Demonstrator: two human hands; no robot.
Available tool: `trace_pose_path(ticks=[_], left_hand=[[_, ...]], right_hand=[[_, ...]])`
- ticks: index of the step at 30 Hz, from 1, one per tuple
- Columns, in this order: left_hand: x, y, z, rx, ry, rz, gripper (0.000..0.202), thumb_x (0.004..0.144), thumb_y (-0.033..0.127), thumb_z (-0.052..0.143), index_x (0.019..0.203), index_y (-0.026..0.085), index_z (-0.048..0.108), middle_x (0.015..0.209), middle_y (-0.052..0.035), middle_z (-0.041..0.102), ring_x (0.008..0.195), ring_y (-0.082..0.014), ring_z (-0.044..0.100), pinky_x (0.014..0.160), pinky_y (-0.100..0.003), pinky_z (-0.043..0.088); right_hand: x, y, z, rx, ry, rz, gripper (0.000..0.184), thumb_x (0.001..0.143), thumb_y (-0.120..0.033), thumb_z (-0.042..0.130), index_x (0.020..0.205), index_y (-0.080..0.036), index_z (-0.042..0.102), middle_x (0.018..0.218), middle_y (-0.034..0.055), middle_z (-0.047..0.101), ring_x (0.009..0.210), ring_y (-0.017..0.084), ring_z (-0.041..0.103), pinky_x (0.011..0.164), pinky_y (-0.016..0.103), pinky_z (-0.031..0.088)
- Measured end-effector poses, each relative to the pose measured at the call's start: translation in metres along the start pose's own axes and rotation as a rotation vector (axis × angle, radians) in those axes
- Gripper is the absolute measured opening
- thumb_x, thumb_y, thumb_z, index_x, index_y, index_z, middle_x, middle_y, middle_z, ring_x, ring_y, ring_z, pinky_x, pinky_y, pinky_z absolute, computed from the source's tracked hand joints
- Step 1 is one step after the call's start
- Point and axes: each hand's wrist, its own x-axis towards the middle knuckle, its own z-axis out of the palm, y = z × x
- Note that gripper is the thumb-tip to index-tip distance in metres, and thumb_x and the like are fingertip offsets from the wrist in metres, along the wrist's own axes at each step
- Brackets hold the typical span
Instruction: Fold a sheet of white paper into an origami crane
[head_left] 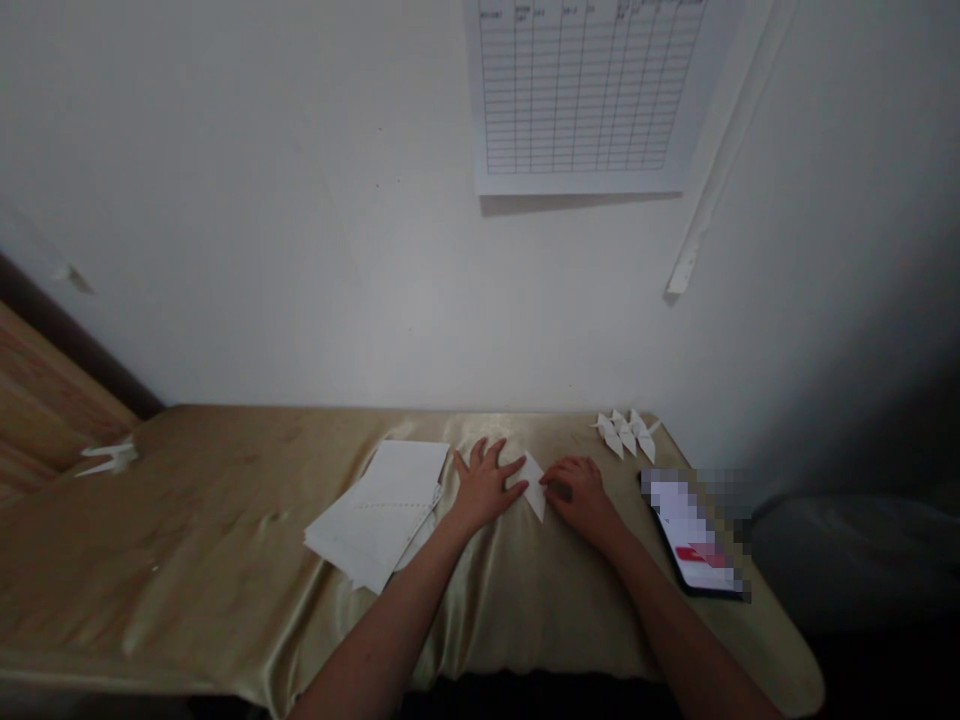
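Note:
A small folded piece of white paper (535,487), pointed at top and bottom, lies on the gold cloth between my hands. My left hand (486,482) rests palm down with its fingers spread, thumb and index fingertips at the paper's left edge. On the other side, my right hand (581,495) is curled, with thumb and index finger pinching the paper's right edge. Left of my hands is a stack of white paper sheets (386,505). Three folded paper cranes (626,433) stand in a row at the back right.
A phone (694,540) with a lit, partly blurred screen lies near the right edge of the cloth-covered table (210,540). White paper scraps (111,457) sit at the far left. A printed grid sheet (577,100) hangs on the wall behind the table.

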Motion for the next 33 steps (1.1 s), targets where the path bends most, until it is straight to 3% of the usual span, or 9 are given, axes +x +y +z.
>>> trace_pose_path(ticks=[6, 13, 18, 27, 33], left_hand=[[-0.0002, 0.0020, -0.0020, -0.009, 0.000, 0.016, 0.045, 0.087, 0.058, 0.062, 0.131, 0.053, 0.057, 0.156, -0.0020, 0.039, 0.146, -0.0433, 0.022, 0.105, -0.082, 0.003], [0.0034, 0.0015, -0.0029, -0.108, 0.002, 0.073, 0.034, 0.083, 0.045, 0.073, 0.117, 0.043, 0.069, 0.149, -0.0007, 0.048, 0.142, -0.0354, 0.030, 0.112, -0.072, 0.015], [0.0041, -0.0001, -0.0053, -0.179, -0.041, 0.100, 0.024, 0.083, 0.042, 0.074, 0.107, 0.043, 0.074, 0.147, 0.0013, 0.051, 0.141, -0.0340, 0.030, 0.113, -0.071, 0.012], [0.0050, -0.0002, -0.0042, -0.242, -0.029, 0.078, 0.021, 0.083, 0.048, 0.072, 0.100, 0.037, 0.076, 0.143, -0.0001, 0.055, 0.140, -0.0329, 0.033, 0.115, -0.066, 0.013], [0.0057, -0.0013, -0.0042, -0.269, 0.028, 0.071, 0.023, 0.089, 0.048, 0.064, 0.086, 0.029, 0.075, 0.135, -0.0001, 0.062, 0.136, -0.0289, 0.039, 0.116, -0.061, 0.017]], right_hand=[[0.0000, 0.0025, 0.0023, -0.056, -0.047, 0.013, 0.035, 0.085, -0.028, 0.061, 0.119, -0.031, 0.068, 0.125, 0.0045, 0.065, 0.125, 0.026, 0.047, 0.114, 0.051, 0.021], [-0.0012, -0.0019, -0.0010, -0.098, -0.084, 0.055, 0.034, 0.087, -0.030, 0.058, 0.119, -0.036, 0.068, 0.127, 0.0022, 0.064, 0.130, 0.027, 0.043, 0.116, 0.061, 0.009], [-0.0016, -0.0030, -0.0013, -0.091, -0.092, 0.069, 0.033, 0.087, -0.030, 0.059, 0.118, -0.037, 0.068, 0.127, 0.0022, 0.064, 0.131, 0.028, 0.042, 0.115, 0.064, 0.005], [-0.0007, -0.0003, 0.0005, -0.077, -0.079, 0.054, 0.036, 0.087, -0.027, 0.058, 0.120, -0.037, 0.066, 0.126, 0.0039, 0.064, 0.129, 0.029, 0.043, 0.112, 0.069, 0.007], [-0.0003, 0.0001, 0.0015, -0.105, -0.090, 0.050, 0.036, 0.087, -0.027, 0.059, 0.119, -0.040, 0.066, 0.125, 0.0026, 0.063, 0.128, 0.028, 0.044, 0.111, 0.068, 0.010]])
